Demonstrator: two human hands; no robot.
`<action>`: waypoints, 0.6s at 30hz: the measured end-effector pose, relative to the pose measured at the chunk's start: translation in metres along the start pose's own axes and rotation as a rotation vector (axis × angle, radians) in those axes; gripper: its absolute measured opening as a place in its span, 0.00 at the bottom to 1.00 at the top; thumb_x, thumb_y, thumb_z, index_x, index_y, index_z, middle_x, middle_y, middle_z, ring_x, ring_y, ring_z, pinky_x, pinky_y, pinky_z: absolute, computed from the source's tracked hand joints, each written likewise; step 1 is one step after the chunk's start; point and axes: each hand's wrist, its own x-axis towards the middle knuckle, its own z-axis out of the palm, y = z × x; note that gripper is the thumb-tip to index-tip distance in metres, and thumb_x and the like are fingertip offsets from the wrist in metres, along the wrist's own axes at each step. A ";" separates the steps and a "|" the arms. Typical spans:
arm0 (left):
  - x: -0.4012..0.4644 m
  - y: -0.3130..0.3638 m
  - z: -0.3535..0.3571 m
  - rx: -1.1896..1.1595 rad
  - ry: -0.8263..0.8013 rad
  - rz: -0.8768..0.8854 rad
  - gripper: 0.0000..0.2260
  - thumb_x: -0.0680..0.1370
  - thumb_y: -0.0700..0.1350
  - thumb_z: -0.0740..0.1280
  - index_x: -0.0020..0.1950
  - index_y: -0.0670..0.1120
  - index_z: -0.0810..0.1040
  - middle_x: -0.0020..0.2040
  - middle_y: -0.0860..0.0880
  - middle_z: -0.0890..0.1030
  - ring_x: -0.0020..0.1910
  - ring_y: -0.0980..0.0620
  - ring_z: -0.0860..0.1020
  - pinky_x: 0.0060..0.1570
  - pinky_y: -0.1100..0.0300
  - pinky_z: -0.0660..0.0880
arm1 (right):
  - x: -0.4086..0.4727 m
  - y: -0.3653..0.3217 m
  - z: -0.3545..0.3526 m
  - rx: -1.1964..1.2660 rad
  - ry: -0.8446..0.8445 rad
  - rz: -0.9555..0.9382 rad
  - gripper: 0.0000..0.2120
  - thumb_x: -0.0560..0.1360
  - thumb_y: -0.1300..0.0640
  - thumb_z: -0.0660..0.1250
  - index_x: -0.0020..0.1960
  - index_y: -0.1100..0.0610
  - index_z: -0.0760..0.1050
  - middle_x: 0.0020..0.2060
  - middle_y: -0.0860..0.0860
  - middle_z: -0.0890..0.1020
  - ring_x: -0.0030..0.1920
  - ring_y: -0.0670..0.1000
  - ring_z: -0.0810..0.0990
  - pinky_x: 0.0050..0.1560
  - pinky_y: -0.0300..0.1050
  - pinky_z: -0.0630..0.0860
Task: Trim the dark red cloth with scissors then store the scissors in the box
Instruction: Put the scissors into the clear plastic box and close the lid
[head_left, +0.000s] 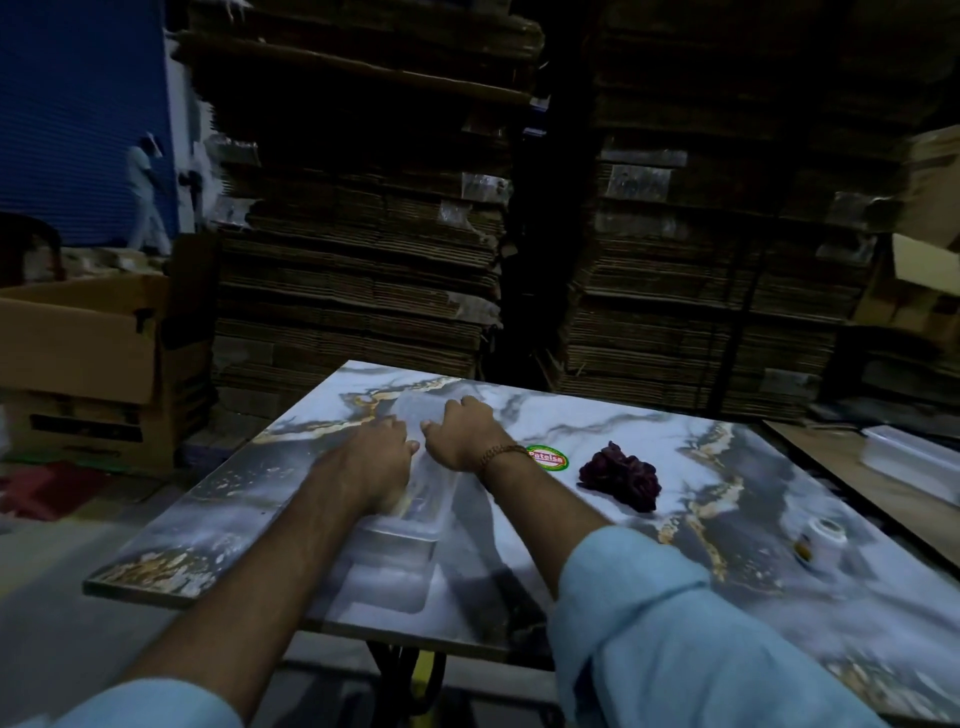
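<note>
From the head camera, both hands rest on a clear plastic box (400, 525) that runs from the near edge of the marble-patterned worktop (727, 571) toward its far edge. The left hand (379, 452) lies flat on the box, fingers spread and pressing on the lid rather than gripping it. The right hand (462, 431) sits just beside it at the far end of the box, fingers curled over the lid's edge; whether they are lifting or only resting there I cannot tell. No scissors show anywhere; they may be inside the box, but the plastic is too blurred and dim to say.

The dark red cloth (621, 475) lies crumpled to the right of the hands, near the middle of the worktop, with a round sticker (546, 459) between it and the right wrist.

Risks, as I judge them: the box's near end sits close to the near edge, so a hard pull on the lid could drag it off toward the person. The poor light makes any blades hard to spot when reaching in. A roll of tape (827, 531) lies toward the right edge, where a sweeping forearm could catch it.

There is open room to the right of the box around the cloth, and along the far edge.
</note>
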 end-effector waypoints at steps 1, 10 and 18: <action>0.001 0.000 0.000 0.006 -0.003 0.006 0.21 0.91 0.47 0.54 0.84 0.43 0.66 0.84 0.41 0.66 0.83 0.44 0.65 0.77 0.54 0.62 | 0.004 0.002 0.001 0.003 -0.017 0.010 0.30 0.86 0.45 0.54 0.77 0.67 0.65 0.78 0.64 0.68 0.79 0.63 0.62 0.78 0.54 0.59; 0.005 -0.005 0.004 0.043 -0.034 0.064 0.21 0.91 0.48 0.53 0.84 0.44 0.66 0.84 0.41 0.64 0.83 0.42 0.64 0.80 0.48 0.63 | 0.027 0.013 0.015 0.047 0.064 0.014 0.33 0.81 0.39 0.56 0.73 0.64 0.73 0.74 0.64 0.71 0.72 0.62 0.72 0.73 0.53 0.69; 0.004 -0.005 0.004 0.006 0.003 0.065 0.21 0.90 0.45 0.56 0.84 0.42 0.66 0.84 0.40 0.65 0.82 0.44 0.65 0.80 0.50 0.64 | 0.051 0.002 0.015 -0.040 0.127 -0.209 0.30 0.82 0.48 0.52 0.80 0.61 0.63 0.79 0.63 0.66 0.78 0.64 0.64 0.78 0.56 0.60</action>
